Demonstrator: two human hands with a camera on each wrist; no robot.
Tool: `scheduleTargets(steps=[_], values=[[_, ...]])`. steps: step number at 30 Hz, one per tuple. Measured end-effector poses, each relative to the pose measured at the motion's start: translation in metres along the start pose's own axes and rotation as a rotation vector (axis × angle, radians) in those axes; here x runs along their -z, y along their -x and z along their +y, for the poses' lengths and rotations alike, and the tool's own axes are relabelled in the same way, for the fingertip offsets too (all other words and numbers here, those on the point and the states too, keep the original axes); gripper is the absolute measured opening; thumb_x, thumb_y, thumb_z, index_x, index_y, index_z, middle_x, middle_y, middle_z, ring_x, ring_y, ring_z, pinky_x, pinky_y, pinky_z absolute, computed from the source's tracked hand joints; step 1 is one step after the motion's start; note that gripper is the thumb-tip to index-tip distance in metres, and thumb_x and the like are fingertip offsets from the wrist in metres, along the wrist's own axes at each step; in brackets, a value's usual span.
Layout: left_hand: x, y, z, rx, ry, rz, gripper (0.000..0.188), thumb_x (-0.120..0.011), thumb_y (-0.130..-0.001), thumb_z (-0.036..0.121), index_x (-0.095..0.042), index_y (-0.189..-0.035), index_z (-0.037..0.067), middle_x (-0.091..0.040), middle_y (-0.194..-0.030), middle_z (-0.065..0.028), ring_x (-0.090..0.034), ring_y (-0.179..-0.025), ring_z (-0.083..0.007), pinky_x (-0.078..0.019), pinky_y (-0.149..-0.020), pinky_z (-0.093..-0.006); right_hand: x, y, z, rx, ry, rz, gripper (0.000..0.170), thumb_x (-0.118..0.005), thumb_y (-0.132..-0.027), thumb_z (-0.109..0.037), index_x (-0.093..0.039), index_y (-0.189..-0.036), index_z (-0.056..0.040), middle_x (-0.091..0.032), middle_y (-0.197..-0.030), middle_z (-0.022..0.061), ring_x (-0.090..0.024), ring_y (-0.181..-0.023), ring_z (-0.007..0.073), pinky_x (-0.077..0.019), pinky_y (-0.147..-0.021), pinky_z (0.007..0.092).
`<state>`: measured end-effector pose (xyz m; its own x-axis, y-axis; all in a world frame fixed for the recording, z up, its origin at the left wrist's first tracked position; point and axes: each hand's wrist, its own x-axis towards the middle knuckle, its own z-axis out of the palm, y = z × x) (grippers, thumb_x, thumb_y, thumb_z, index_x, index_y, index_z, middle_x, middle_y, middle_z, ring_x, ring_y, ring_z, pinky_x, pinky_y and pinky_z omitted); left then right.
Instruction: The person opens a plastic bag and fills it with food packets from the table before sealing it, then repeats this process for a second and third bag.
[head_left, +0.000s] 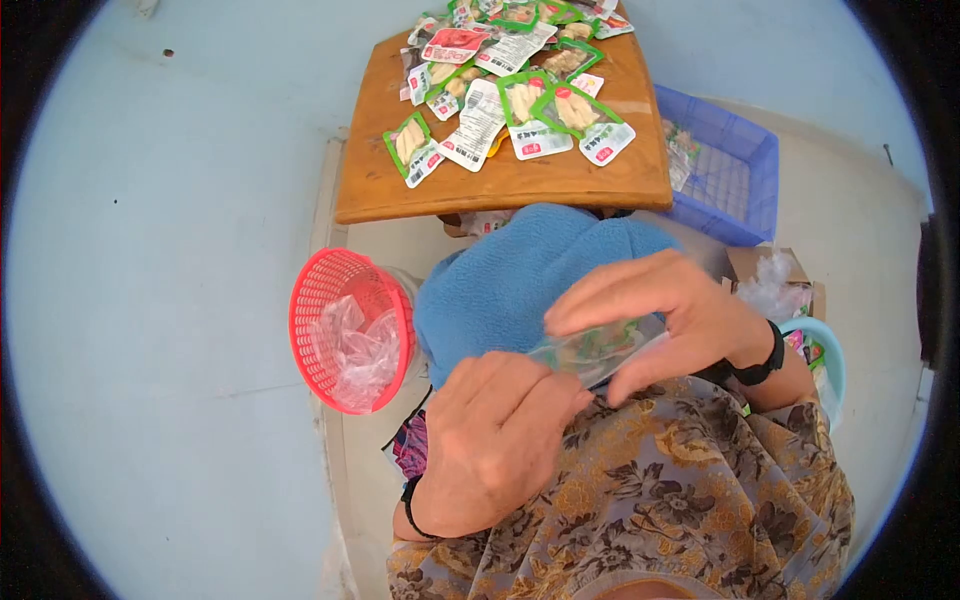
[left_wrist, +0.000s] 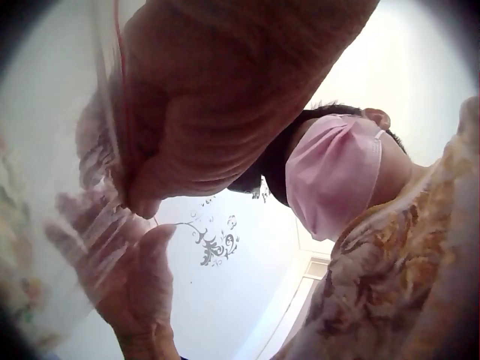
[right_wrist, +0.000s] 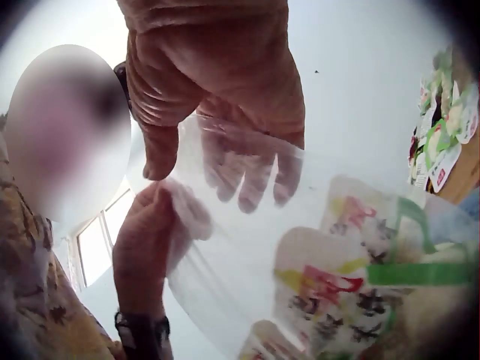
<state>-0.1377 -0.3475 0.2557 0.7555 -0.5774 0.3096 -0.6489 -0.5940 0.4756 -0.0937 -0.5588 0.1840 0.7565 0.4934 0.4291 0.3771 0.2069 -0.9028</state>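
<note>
A clear plastic bag (head_left: 590, 352) with several printed food packets (right_wrist: 326, 289) inside is held over the lap. My left hand (head_left: 490, 440) pinches the bag's edge between thumb and fingers. Along that edge in the left wrist view runs a thin red line. My right hand (head_left: 665, 305) arches over the bag's other side, thumb spread well away from the fingers. Seen through the clear film in the right wrist view, the right fingers (right_wrist: 247, 199) are nearly straight.
Many green-and-white food packets (head_left: 480, 120) lie on a wooden table (head_left: 500, 188) ahead. A red basket (head_left: 300, 330) with clear bags stands left. To the right are a blue crate (head_left: 755, 190), a box with plastic bags (head_left: 775, 285) and a light-blue tub (head_left: 832, 360). Blue cloth (head_left: 510, 270) covers the lap.
</note>
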Motion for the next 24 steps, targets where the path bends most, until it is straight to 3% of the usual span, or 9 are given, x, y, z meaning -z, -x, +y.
scheduleTargets(steps=[2, 5, 8, 12, 20, 24], values=[[-0.004, 0.001, 0.001, -0.008, -0.011, 0.030, 0.015, -0.077, -0.069, 0.002, -0.067, -0.080, 0.003, -0.061, -0.074, -0.0100, -0.059, -0.067, -0.0287, -0.0463, -0.059, -0.0372, -0.006, 0.005, 0.019, 0.022, 0.006, -0.081, 0.026, -0.080, -0.079, -0.013, -0.074, -0.101, -0.0005, -0.072, -0.101, 0.0165, -0.067, -0.103, 0.0308, -0.0532, -0.086, 0.0360], [-0.007, 0.005, 0.000, 0.004, -0.046, 0.094, 0.014, -0.077, -0.071, 0.002, -0.066, -0.081, 0.002, -0.062, -0.074, -0.0106, -0.060, -0.068, -0.0288, -0.0472, -0.060, -0.0370, -0.003, 0.011, 0.032, 0.062, 0.029, -0.188, 0.023, -0.076, -0.083, -0.013, -0.074, -0.103, -0.0009, -0.072, -0.105, 0.0175, -0.068, -0.103, 0.0313, -0.0535, -0.087, 0.0369], [-0.008, 0.006, 0.002, 0.056, -0.085, 0.132, 0.014, -0.076, -0.072, 0.002, -0.066, -0.081, 0.001, -0.064, -0.076, -0.0116, -0.062, -0.070, -0.0291, -0.0487, -0.062, -0.0365, -0.003, 0.018, 0.031, -0.046, 0.002, -0.165, 0.020, -0.072, -0.087, -0.013, -0.074, -0.102, -0.0016, -0.073, -0.102, 0.0160, -0.070, -0.097, 0.0308, -0.0542, -0.084, 0.0369], [-0.009, 0.005, 0.002, 0.101, -0.106, 0.159, 0.013, -0.076, -0.074, 0.003, -0.067, -0.082, 0.000, -0.066, -0.079, -0.0136, -0.064, -0.073, -0.0298, -0.0510, -0.066, -0.0358, 0.004, 0.023, 0.028, -0.049, 0.033, -0.122, 0.019, -0.072, -0.087, -0.013, -0.074, -0.102, -0.0018, -0.073, -0.099, 0.0154, -0.070, -0.092, 0.0302, -0.0549, -0.081, 0.0372], [-0.013, 0.005, 0.009, 0.077, -0.086, 0.131, 0.011, -0.076, -0.076, 0.004, -0.066, -0.082, 0.001, -0.068, -0.081, -0.0143, -0.066, -0.075, -0.0288, -0.0521, -0.069, -0.0347, 0.001, 0.016, 0.006, 0.162, 0.095, 0.019, 0.015, -0.075, -0.085, -0.016, -0.074, -0.094, -0.0038, -0.074, -0.092, 0.0112, -0.071, -0.086, 0.0253, -0.0551, -0.076, 0.0346], [-0.016, 0.007, 0.008, 0.081, -0.052, 0.119, 0.011, -0.075, -0.076, 0.003, -0.065, -0.081, 0.001, -0.068, -0.080, -0.0145, -0.066, -0.075, -0.0288, -0.0524, -0.068, -0.0343, 0.005, 0.022, 0.015, 0.042, -0.089, -0.025, 0.022, -0.077, -0.084, -0.019, -0.072, -0.098, -0.0026, -0.072, -0.098, 0.0139, -0.069, -0.095, 0.0299, -0.0542, -0.081, 0.0385]])
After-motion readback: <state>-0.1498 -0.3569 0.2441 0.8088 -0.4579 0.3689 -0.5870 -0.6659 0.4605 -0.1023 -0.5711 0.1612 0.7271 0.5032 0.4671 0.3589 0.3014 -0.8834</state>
